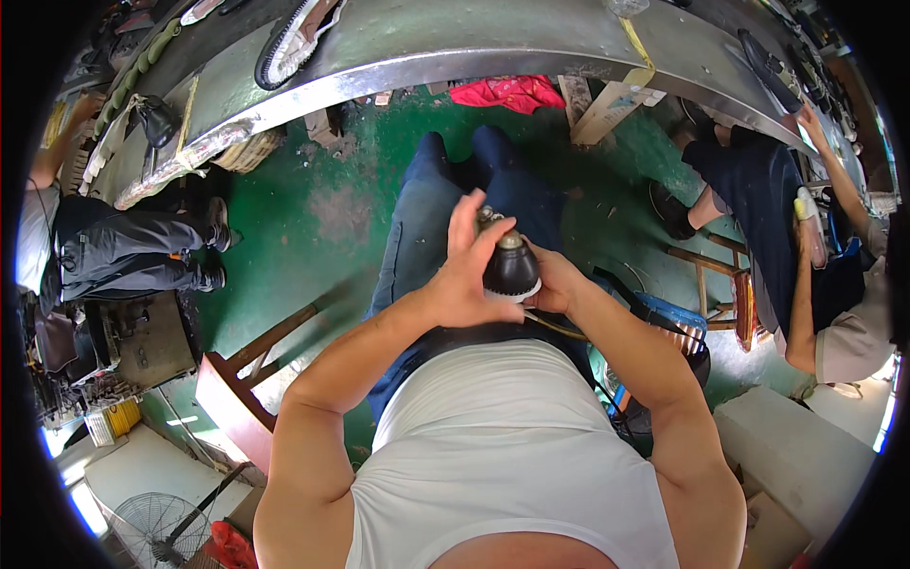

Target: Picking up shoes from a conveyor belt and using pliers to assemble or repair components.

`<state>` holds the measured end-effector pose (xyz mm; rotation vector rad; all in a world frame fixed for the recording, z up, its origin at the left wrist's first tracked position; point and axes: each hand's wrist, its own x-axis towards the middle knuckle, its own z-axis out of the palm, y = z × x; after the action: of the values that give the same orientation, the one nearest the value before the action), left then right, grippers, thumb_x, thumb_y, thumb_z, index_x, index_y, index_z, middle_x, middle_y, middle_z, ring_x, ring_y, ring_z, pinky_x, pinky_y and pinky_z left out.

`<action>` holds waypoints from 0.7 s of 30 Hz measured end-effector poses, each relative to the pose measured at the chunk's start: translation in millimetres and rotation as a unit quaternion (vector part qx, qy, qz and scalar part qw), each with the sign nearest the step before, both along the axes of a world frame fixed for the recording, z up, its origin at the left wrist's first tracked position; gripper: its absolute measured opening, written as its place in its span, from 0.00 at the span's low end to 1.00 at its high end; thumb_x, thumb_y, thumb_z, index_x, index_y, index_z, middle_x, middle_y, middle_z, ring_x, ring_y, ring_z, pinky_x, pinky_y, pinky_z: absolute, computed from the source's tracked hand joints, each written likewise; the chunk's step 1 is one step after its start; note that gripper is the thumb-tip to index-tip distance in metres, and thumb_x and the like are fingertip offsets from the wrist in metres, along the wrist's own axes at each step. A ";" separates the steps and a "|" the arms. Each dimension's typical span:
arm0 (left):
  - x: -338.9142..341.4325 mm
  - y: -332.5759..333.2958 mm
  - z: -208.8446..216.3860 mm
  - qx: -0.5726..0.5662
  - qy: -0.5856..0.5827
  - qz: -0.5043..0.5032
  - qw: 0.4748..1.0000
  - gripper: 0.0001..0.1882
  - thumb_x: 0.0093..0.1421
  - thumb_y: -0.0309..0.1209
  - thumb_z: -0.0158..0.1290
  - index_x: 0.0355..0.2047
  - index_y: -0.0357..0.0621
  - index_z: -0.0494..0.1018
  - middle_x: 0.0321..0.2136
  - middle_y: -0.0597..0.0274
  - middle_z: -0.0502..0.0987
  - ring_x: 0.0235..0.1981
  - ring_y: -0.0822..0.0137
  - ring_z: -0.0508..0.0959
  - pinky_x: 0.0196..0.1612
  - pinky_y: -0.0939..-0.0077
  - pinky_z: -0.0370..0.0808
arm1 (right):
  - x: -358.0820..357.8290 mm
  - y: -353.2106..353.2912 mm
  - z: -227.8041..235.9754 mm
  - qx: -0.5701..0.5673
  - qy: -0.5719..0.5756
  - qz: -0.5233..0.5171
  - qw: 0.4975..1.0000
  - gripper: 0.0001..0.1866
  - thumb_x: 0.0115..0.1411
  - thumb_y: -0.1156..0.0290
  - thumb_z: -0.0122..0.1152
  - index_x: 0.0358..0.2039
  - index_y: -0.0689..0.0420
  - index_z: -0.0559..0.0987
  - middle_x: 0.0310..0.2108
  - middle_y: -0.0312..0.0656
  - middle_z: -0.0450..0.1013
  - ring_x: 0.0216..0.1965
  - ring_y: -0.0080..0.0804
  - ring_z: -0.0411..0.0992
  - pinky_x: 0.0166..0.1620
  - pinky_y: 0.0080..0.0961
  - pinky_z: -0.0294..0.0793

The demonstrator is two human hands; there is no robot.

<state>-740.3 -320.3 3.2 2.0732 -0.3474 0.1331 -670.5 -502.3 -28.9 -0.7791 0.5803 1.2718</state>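
Observation:
Above my lap is a dark, glossy shoe (510, 272), its rounded toe toward me and a white rim along its lower edge. A pale, rounded piece shows at its top opening. My left hand (464, 275) wraps its left side, the thumb under the toe rim and the fingers reaching over the top, one of them raised. From the right, my right hand (557, 280) grips the shoe's side; the shoe hides part of its fingers. The far end of the shoe is mostly covered by my left fingers.
A curved metal workbench (417, 62) runs across ahead, with a white-soled shoe (289, 47) on it. A co-worker's dark trousers (142, 251) show at left; another co-worker's hand (809, 232) holds a shoe at right. Wooden stools (237, 389) and a fan (156, 531) stand nearby.

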 end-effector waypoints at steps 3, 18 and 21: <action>3.1 -20.1 -20.9 -0.112 0.061 0.116 0.985 0.25 0.62 0.43 0.54 0.56 0.45 0.69 0.68 0.35 0.46 0.71 0.36 0.42 0.70 0.45 0.43 | -8.7 8.0 8.9 -0.068 -0.021 0.024 0.997 0.26 0.73 0.47 0.37 0.55 0.54 0.71 0.49 0.45 0.74 0.50 0.37 0.75 0.48 0.50 0.77; 24.5 -22.4 -38.3 -0.261 0.146 0.148 0.943 0.29 0.73 0.44 0.37 0.22 0.39 0.77 0.36 0.60 0.74 0.43 0.62 0.70 0.49 0.68 0.67 | -29.8 8.6 18.5 -0.170 -0.017 0.069 0.983 0.25 0.73 0.45 0.34 0.35 0.52 0.71 0.21 0.35 0.67 0.15 0.25 0.61 0.14 0.21 0.50; 28.6 -17.5 -37.7 -0.255 0.145 0.172 0.940 0.30 0.73 0.45 0.36 0.21 0.40 0.76 0.32 0.59 0.72 0.42 0.61 0.69 0.50 0.67 0.65 | -4.7 -10.9 23.6 -0.217 -0.217 0.282 0.909 0.24 0.72 0.47 0.37 0.39 0.56 0.72 0.24 0.41 0.71 0.19 0.32 0.68 0.18 0.28 0.62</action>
<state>-711.8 -337.8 -34.5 1.5873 0.2195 0.1099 -675.2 -513.2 -5.3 -1.6431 0.2724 1.4396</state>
